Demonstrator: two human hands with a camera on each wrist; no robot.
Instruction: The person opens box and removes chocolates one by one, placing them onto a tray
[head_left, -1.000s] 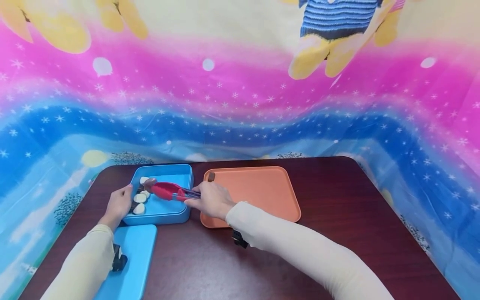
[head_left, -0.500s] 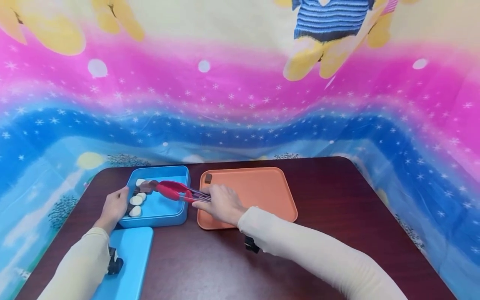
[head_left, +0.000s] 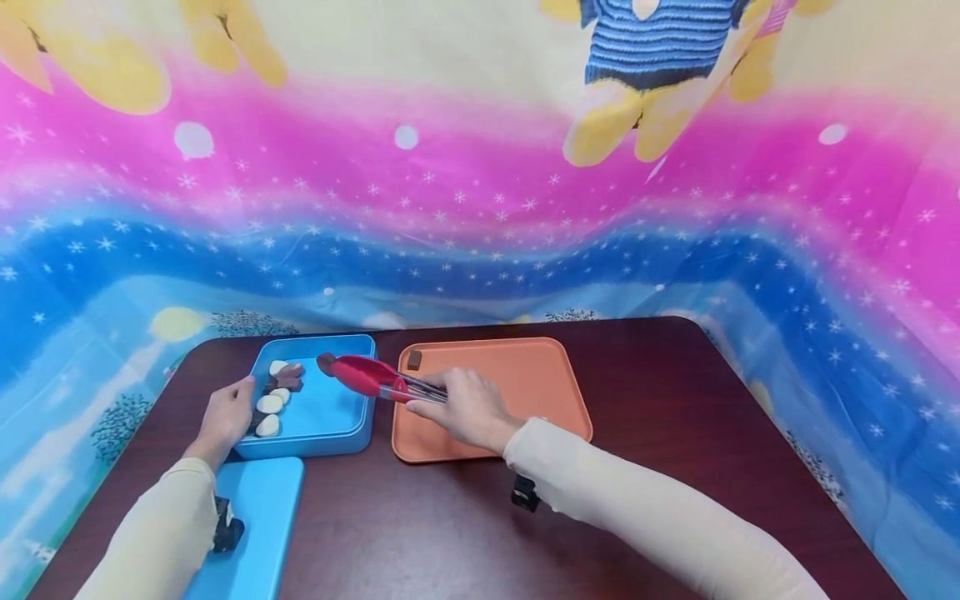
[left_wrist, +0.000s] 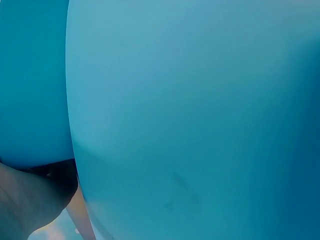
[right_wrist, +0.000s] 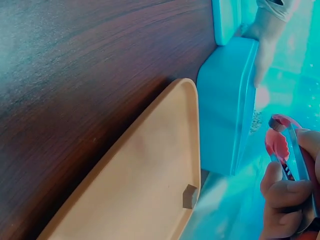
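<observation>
Head view: tongs (head_left: pixel 367 377) between hands (head_left: pixel 227 417) (head_left: pixel 474 410), gripped by right.

The box (head_left: pixel 315 445), with pieces (head_left: pixel 270 404) inside, lies right of your left hand (head_left: pixel 228 411); the lid (head_left: pixel 262 517) lies nearer you, the tray (head_left: pixel 528 387) beneath your right hand (head_left: pixel 474 408).

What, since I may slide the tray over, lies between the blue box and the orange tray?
The head view shows a narrow strip of tabletop, bare where visible, crossed above by the red tongs in the right hand.
</observation>
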